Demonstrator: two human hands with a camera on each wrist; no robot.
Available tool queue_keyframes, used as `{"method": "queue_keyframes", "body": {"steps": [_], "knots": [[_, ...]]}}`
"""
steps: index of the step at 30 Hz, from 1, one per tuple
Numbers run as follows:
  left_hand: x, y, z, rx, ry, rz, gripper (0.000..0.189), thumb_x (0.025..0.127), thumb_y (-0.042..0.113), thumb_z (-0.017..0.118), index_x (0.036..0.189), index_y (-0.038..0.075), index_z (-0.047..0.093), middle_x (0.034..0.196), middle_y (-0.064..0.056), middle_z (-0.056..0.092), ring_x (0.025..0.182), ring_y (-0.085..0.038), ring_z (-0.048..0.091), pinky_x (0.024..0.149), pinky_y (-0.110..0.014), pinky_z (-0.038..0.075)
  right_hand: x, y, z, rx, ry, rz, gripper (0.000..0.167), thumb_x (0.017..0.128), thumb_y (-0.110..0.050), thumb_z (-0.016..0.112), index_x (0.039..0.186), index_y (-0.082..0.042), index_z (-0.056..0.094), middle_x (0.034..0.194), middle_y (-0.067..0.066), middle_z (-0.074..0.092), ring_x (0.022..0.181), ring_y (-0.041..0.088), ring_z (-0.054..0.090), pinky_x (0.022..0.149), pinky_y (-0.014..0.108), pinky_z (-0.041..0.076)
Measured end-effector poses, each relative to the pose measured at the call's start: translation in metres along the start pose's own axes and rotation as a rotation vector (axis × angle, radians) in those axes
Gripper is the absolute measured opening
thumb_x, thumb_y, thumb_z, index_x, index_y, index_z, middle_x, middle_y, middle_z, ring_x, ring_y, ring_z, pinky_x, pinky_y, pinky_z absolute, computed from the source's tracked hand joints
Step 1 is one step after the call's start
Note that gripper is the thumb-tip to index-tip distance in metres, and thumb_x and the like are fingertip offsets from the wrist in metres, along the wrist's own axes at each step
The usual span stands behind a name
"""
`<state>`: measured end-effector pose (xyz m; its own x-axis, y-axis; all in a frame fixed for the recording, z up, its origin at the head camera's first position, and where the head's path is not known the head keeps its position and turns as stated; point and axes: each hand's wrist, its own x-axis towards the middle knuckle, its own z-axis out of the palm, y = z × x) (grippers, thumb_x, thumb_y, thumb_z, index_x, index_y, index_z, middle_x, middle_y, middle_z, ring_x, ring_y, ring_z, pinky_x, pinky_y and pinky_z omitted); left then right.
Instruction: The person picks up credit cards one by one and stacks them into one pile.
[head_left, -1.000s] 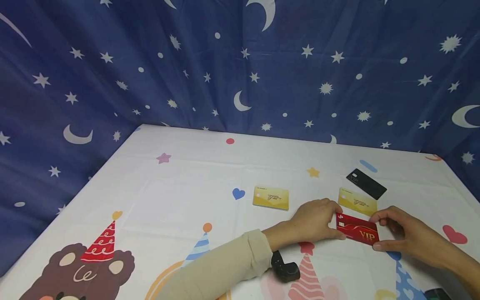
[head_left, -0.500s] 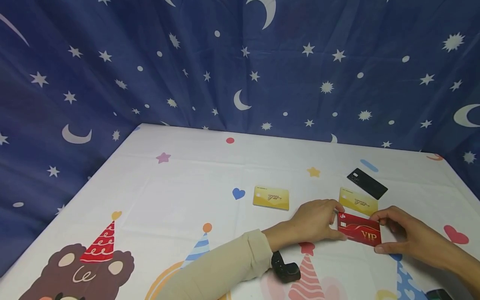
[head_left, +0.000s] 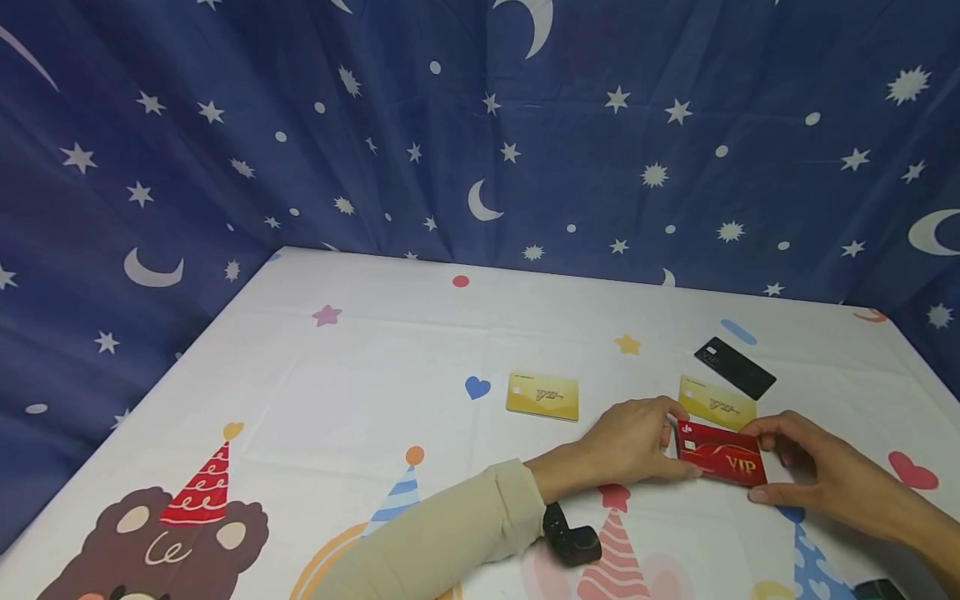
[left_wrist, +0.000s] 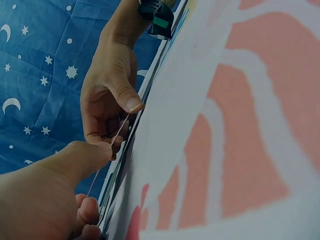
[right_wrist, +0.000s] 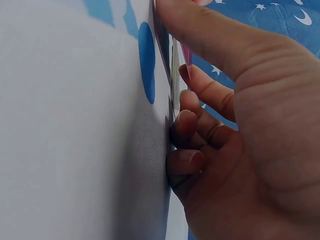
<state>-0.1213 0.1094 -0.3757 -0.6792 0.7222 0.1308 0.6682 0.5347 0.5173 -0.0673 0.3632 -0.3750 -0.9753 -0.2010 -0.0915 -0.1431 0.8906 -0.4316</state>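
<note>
Red card (head_left: 720,452), one: left hand (head_left: 633,437) and right hand (head_left: 813,471) are pinching opposite ends; setting-down seemingly remaining. Already lying down: gold card (head_left: 716,403) just beyond the grip, black card (head_left: 735,367) farther, second gold card (head_left: 542,396) leftward.

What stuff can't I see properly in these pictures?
Head: red card: lower left corner, behind the left grip.
Head: leftmost gold card: tiny top print, too small.
Head: black device at bottom right, cut off by the edge.
Left wrist: red card's face, seen edge-on.
</note>
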Motion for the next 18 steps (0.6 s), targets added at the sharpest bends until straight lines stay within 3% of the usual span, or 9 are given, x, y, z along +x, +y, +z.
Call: {"method": "queue_keyframes", "body": {"steps": [4, 7, 12, 18], "knots": [[0.0001, 0.0004, 0.0008, -0.002, 0.008, -0.01, 0.059, 0.078, 0.044, 0.077, 0.123, 0.012, 0.056, 0.069, 0.017, 0.048, 0.064, 0.007, 0.042, 0.057, -0.009, 0.033, 0.0003, -0.0002, -0.0008, 0.009, 0.011, 0.02, 0.076, 0.06, -0.04, 0.089, 0.121, -0.011, 0.055, 0.096, 0.005, 0.048, 0.091, 0.024, 0.047, 0.072, 0.022, 0.05], [0.0, 0.0011, 0.0011, -0.014, 0.011, -0.027, 0.061, 0.076, 0.045, 0.078, 0.123, 0.012, 0.056, 0.069, 0.017, 0.048, 0.064, 0.007, 0.042, 0.058, -0.009, 0.033, -0.001, -0.0003, -0.0005, 0.035, 0.024, 0.013, 0.072, 0.062, -0.039, 0.087, 0.12, -0.012, 0.056, 0.094, 0.003, 0.046, 0.088, 0.017, 0.046, 0.069, 0.017, 0.046], [0.0003, 0.0023, 0.0006, -0.04, 0.016, -0.044, 0.063, 0.075, 0.045, 0.079, 0.124, 0.012, 0.056, 0.071, 0.017, 0.049, 0.066, 0.008, 0.042, 0.058, -0.009, 0.033, -0.0032, -0.001, -0.0015, 0.078, 0.037, -0.023, 0.065, 0.068, -0.034, 0.085, 0.121, -0.011, 0.056, 0.093, 0.003, 0.044, 0.084, 0.008, 0.042, 0.065, 0.019, 0.043], [-0.0001, 0.0022, -0.003, -0.046, 0.02, -0.046, 0.062, 0.076, 0.044, 0.078, 0.124, 0.012, 0.056, 0.071, 0.017, 0.049, 0.067, 0.006, 0.042, 0.058, -0.009, 0.033, -0.0018, -0.004, -0.0051, 0.094, 0.029, -0.008, 0.065, 0.07, -0.031, 0.085, 0.122, -0.009, 0.055, 0.093, 0.004, 0.043, 0.083, 0.009, 0.042, 0.062, 0.022, 0.04]]}}
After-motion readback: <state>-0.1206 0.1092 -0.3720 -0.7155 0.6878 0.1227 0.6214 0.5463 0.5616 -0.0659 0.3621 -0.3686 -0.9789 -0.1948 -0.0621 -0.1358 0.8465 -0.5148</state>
